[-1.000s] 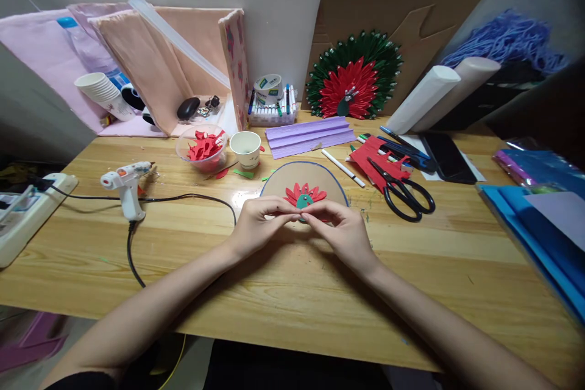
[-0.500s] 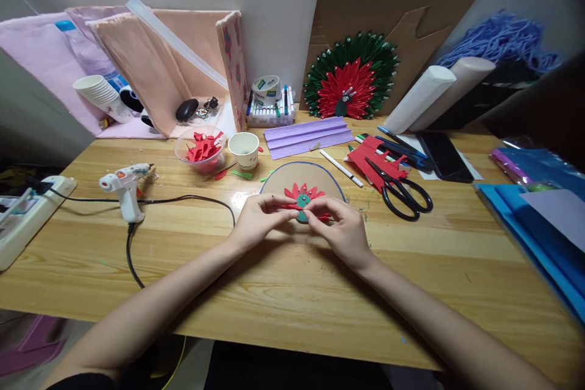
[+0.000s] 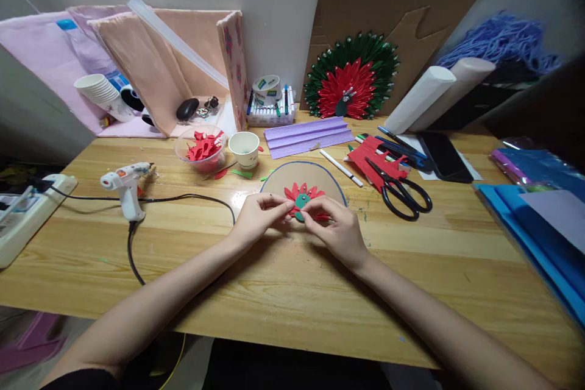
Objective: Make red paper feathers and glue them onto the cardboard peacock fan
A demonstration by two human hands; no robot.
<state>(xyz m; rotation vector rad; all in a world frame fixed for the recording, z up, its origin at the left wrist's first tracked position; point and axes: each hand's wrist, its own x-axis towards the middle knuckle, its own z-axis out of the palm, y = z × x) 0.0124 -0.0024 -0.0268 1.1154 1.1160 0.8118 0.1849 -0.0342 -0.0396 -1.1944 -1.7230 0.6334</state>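
Note:
A tan cardboard disc point(image 3: 283, 175) with a blue edge lies on the table in front of me. Red crepe-paper petals point(image 3: 304, 189) fan out on its lower part, around a green peacock-body cutout point(image 3: 302, 200). At the left of the cutout, my left hand point(image 3: 262, 217) pinches a red petal between thumb and forefinger. My right hand point(image 3: 337, 228) is closed in a pinch over the cutout's lower part; whatever its fingertips hold is too small to make out. Both hands partly cover the lower petals.
Left stands a hot glue gun point(image 3: 128, 189) with its cord across the table. A tub of red petals point(image 3: 201, 161) and a paper cup point(image 3: 244, 150) are behind the disc. Black scissors point(image 3: 402, 195) lie on red paper at right. A finished peacock point(image 3: 350, 82) leans behind.
My left fingertips have shifted slightly left, away from the green cutout. My right fingertips have drawn slightly left and stay pinched; more of the cutout shows between the hands.

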